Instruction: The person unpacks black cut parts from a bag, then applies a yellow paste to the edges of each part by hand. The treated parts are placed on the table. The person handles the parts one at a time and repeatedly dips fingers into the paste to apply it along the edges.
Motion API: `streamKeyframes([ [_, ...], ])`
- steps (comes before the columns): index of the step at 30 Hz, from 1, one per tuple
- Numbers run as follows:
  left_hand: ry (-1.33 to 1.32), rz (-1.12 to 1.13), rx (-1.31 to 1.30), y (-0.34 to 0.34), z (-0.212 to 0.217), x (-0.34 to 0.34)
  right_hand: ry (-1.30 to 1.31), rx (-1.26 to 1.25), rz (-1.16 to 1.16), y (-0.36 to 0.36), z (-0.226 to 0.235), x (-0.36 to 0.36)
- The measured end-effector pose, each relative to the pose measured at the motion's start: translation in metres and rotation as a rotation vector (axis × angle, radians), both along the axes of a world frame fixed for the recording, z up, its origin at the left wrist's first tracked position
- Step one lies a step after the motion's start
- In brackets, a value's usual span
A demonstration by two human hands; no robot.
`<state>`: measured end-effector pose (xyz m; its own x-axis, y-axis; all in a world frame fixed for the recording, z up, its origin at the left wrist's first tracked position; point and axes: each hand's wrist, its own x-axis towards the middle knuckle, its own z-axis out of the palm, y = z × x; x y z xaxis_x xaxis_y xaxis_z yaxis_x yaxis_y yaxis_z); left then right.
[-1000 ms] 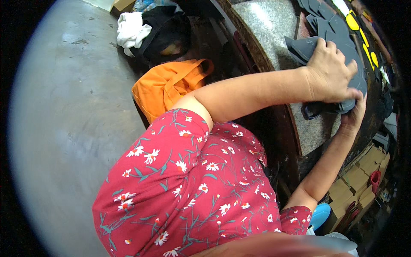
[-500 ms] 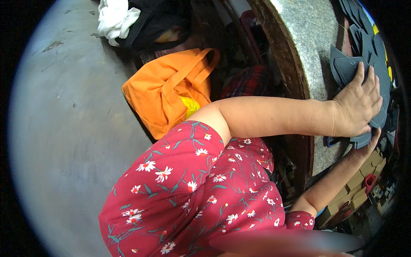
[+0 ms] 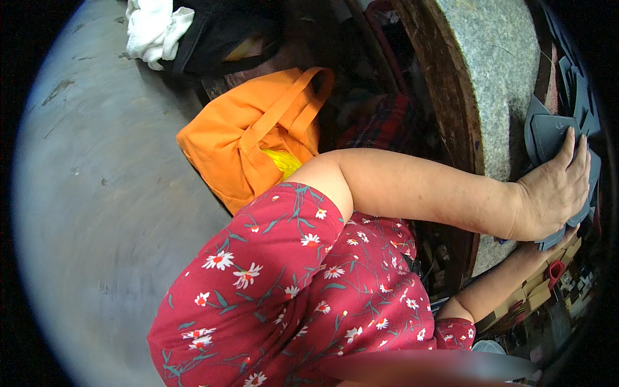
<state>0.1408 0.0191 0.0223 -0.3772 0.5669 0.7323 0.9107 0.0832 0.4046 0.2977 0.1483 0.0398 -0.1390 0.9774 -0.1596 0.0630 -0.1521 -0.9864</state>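
Dark grey cut pieces [image 3: 548, 132], stacked at the granite counter [image 3: 496, 71] edge: we press our left hand [image 3: 551, 193] flat on top, fingers spread; right hand grip beneath, cannot tell. Stack gathered, not lifted.

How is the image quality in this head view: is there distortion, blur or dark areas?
Head view: strong fisheye bending, black corners; the granite table edge curves; a smeared blur band crosses the bottom; the left hand on the grey pieces is fairly sharp; the right rim is dim.

Left hand [image 3: 548, 193] lies flat, fingers spread, arm outstretched; the right hand is hidden beneath it.
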Motion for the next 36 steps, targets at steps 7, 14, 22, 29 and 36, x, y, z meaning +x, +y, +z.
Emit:
streamKeyframes([
  [7, -0.092, -0.091, 0.048, 0.003, 0.001, 0.004, 0.014, -0.007, 0.015, 0.002, -0.004, 0.007],
  [14, 0.047, -0.377, 0.501, -0.027, 0.001, -0.048, 0.106, -0.061, 0.084, 0.038, -0.020, 0.022],
  [22, 0.304, 0.334, -0.488, -0.200, -0.095, -0.186, -0.086, 0.453, 0.339, 0.068, -0.022, 0.033],
  [29, -0.076, 0.652, -1.017, -0.301, -0.180, -0.251, -0.474, 1.268, 0.166, -0.025, 0.045, -0.020],
  [36, -0.311, 0.406, -0.544, -0.333, -0.172, -0.310, -0.396, 1.076, 1.561, -0.205, -0.021, -0.139],
])
